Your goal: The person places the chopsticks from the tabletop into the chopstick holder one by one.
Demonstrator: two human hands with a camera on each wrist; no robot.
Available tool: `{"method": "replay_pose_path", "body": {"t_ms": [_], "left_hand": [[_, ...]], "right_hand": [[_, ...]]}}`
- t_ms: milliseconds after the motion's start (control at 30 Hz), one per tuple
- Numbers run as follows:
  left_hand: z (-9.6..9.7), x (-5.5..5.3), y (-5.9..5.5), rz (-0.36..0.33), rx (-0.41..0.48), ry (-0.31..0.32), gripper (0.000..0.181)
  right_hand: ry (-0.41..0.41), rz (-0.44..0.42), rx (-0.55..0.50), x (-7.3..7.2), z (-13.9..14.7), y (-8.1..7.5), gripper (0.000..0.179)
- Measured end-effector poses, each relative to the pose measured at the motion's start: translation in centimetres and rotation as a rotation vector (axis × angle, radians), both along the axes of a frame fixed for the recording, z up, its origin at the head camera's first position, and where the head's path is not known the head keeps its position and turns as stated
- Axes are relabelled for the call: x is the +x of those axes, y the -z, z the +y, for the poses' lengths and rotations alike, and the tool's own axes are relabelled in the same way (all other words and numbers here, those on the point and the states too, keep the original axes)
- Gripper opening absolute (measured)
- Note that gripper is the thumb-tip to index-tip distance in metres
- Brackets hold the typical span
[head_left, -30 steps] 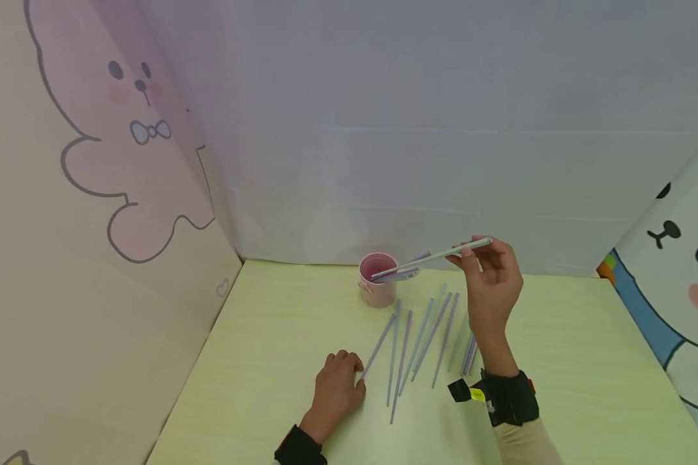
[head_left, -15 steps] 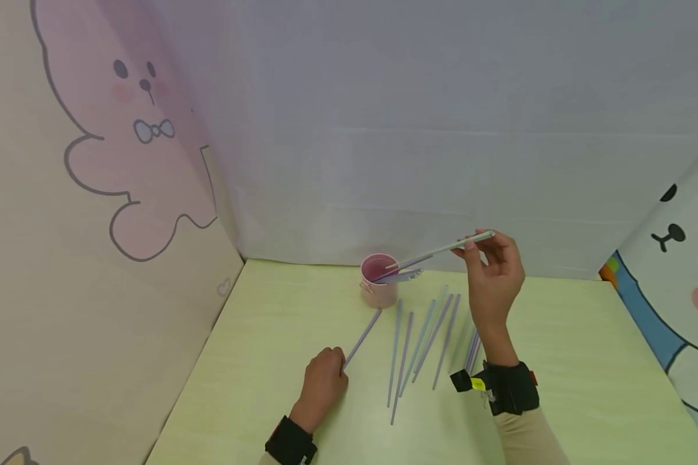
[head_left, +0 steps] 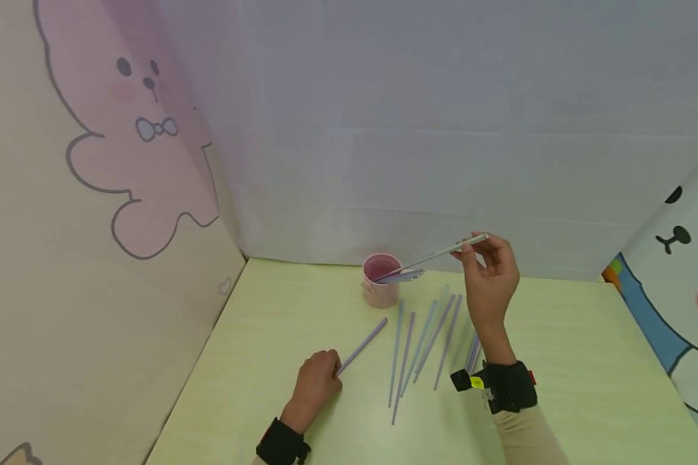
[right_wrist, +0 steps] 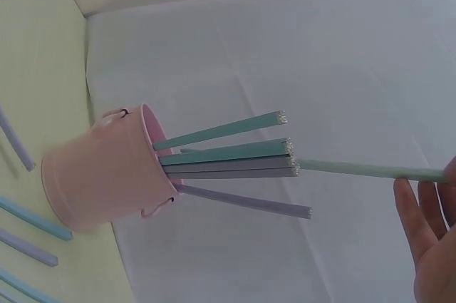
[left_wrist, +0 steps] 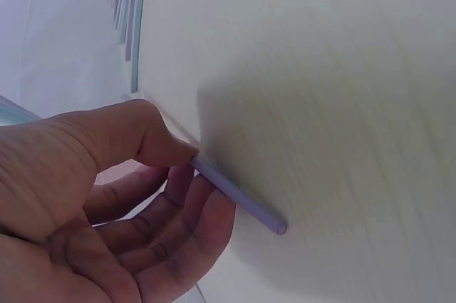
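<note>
My left hand (head_left: 317,381) pinches a slim straight purple stick (head_left: 363,345) between thumb and fingers, low over the table. One end of this purple stick (left_wrist: 246,199) juts past the fingers in the left wrist view. On the other side, my right hand (head_left: 491,278) is raised and grips the upper end of a pale green stick (right_wrist: 356,168). That stick slants down toward the mouth of a small pink bucket (head_left: 380,295); its lower part is hidden behind other sticks. Several teal and purple sticks (right_wrist: 228,169) lean out of the bucket toward the right.
Several pastel sticks (head_left: 404,361) lie spread on the pale yellow table (head_left: 256,323), between the two hands. More sticks (head_left: 474,352) lie partly behind the right wrist. A whitish sheet (head_left: 337,168) rises behind the bucket at the table's back edge.
My left hand has drawn its purple stick left and slightly toward the front, away from the other loose sticks. The right hand stays nearly in place, its green stick's lower end shifting slightly at the bucket.
</note>
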State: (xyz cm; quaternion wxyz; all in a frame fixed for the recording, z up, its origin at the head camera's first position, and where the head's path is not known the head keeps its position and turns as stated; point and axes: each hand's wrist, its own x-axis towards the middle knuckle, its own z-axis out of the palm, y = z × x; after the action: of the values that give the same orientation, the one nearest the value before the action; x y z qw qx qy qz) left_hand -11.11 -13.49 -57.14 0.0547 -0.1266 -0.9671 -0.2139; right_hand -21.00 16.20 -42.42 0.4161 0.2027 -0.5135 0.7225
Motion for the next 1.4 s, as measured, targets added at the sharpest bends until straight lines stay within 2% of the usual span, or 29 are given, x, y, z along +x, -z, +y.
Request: {"method": "replay_pose_path", "body": {"t_ms": [133, 433, 700, 967, 1167, 1400], "left_hand": [[-0.3, 0.1, -0.2, -0.018, 0.016, 0.003, 0.02], [-0.8, 0.2, -1.2, -0.059, 0.067, -0.038, 0.021], [-0.9, -0.4, -2.2, 0.002, 0.122, -0.058, 0.022], [-0.5, -1.4, -3.3, 0.008, 0.252, -0.091, 0.02], [0.1, -2.1, -3.1, 0.016, 0.371, -0.108, 0.021], [0.3, -2.4, -3.3, 0.085, 0.458, -0.114, 0.022]], "right_hand": [[0.003, -0.03, 0.007, 0.0, -0.1, 0.5, 0.025], [0.01, -0.074, 0.053, -0.4, -0.7, 1.9, 0.025], [0.001, -0.138, 0.063, -0.2, -1.8, 2.9, 0.025], [0.004, -0.223, 0.098, -0.3, -2.6, 3.9, 0.021], [0.018, -0.286, 0.158, 1.0, -3.4, 2.9, 0.02], [0.007, -0.305, 0.184, 0.9, -3.4, 3.6, 0.019]]}}
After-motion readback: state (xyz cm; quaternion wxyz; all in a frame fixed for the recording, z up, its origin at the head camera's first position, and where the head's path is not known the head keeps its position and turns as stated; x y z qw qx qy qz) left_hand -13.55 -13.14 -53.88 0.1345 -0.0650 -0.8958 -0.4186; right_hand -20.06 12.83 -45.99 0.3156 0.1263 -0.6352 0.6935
